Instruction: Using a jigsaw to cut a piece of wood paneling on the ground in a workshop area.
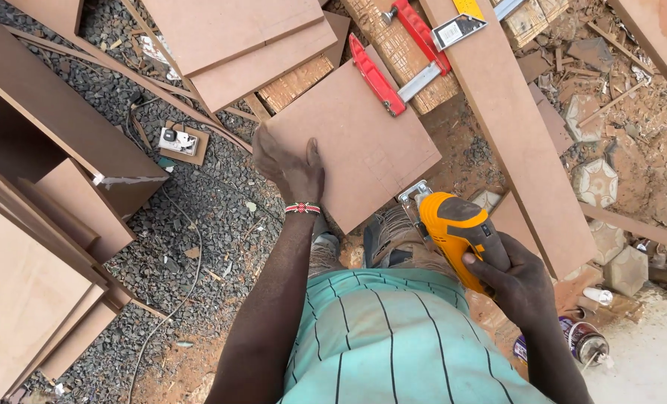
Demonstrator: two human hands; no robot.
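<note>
**A:** Where was the square board [363, 146]?

**B:** Flat on the bench, left hand [292, 170] pressing its near-left edge, fingers spread. Right hand [514, 277] was wrapped tight around the orange jigsaw [453, 228] at its near corner.

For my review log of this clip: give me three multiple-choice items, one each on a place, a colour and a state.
1. Where does the left hand rest?
A. on the square brown board
B. on the gravel
C. on the red clamp

2. What colour is the power tool?
A. blue
B. orange
C. green

3. What is the right hand doing?
A. hanging empty
B. gripping the power tool
C. holding a can

Answers: 1 A, the palm lies flat at the board's left edge; 2 B, its body is orange with a black grip; 3 B, the fingers wrap the tool's handle.
</note>
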